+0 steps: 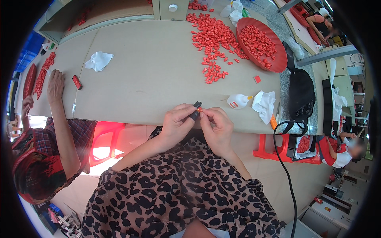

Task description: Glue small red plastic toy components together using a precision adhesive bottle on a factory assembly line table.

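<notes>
My left hand (178,121) is closed in a pinch at the table's near edge, with black covers on its thumb and finger tips. Between those tips sits a small shiny red piece (199,110), mostly hidden by the fingers. My right hand (216,127) pinches the same piece from the other side, thumb against forefinger. Beyond my hands, many similar small red pieces (214,36) lie loose on the table. More of them fill a red scalloped bowl (283,62) at the right. A white squeeze bottle (237,101) with a yellow tip lies right of my hands.
Crumpled white tissue (263,106), an orange stick (273,122) and a small red block (257,79) lie at right, beside a black bag (301,89) with a hanging cable (286,170). A co-worker's hand (56,84) rests at left, near a red lighter (77,82) and cloth (99,61).
</notes>
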The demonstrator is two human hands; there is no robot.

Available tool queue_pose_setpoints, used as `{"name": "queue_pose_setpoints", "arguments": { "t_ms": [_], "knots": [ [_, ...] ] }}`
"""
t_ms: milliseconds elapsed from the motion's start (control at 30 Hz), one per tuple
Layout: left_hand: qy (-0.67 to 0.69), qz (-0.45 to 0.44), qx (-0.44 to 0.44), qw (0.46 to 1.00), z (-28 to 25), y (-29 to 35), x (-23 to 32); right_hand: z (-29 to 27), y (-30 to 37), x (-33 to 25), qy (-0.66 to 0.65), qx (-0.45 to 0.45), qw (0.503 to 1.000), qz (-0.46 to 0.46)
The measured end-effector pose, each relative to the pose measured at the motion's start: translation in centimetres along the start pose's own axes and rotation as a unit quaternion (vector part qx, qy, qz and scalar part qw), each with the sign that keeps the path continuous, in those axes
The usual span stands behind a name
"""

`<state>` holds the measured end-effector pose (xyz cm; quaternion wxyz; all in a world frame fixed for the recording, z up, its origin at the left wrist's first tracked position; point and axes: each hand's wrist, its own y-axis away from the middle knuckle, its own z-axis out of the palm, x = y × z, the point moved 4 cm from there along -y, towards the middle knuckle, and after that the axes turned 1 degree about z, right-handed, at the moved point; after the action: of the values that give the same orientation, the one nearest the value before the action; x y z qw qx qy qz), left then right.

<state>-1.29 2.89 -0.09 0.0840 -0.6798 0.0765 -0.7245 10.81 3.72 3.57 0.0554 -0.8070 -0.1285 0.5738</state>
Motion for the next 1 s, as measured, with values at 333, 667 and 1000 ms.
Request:
{"name": "queue_pose_setpoints", "arguments": {
  "t_ms": [333, 667, 1000],
  "knots": [
    [0.005, -0.009, 0.015, 1.000, -0.14, 0.10, -0.36, 0.12, -0.09, -0.03, 0.014, -0.009, 1.000, -0.005],
    [-0.006, -0.007, 0.004, 1.000, -0.16, -0.04, 0.13, 0.18, -0.21, 0.10, 0.003, -0.018, 1.000, -0.009],
    [-0.016, 0.008, 0.013, 1.000, -0.18, 0.22, -0.15, 0.17, -0.05, 0.14, -0.005, -0.013, 1.000, -0.020]
  ]
}}
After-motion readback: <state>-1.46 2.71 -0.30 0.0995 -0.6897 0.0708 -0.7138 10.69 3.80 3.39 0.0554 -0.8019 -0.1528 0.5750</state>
